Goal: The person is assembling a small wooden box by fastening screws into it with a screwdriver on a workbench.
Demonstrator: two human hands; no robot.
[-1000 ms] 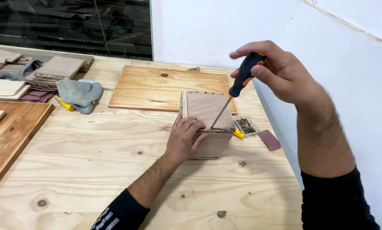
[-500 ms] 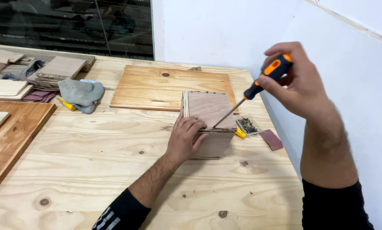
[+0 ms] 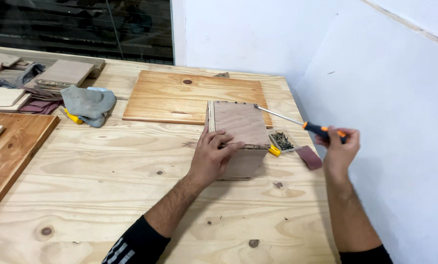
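Left hand (image 3: 213,157) lies flat w/ fingers spread on the plywood box (image 3: 238,137), mid-desk (image 3: 106,195). Right hand (image 3: 339,146) grips the screwdriver (image 3: 302,123), tip at the box's far corner. Top-edge screws look seated; that corner probably left. Screw tray (image 3: 281,141) just beside.

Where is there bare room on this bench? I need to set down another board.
The widest bare patch is the near bench top, left of the left hand and forearm, between the dark board and the wooden box. Crowded: the right side by the wall, with the screw tray, screwdriver and right hand.
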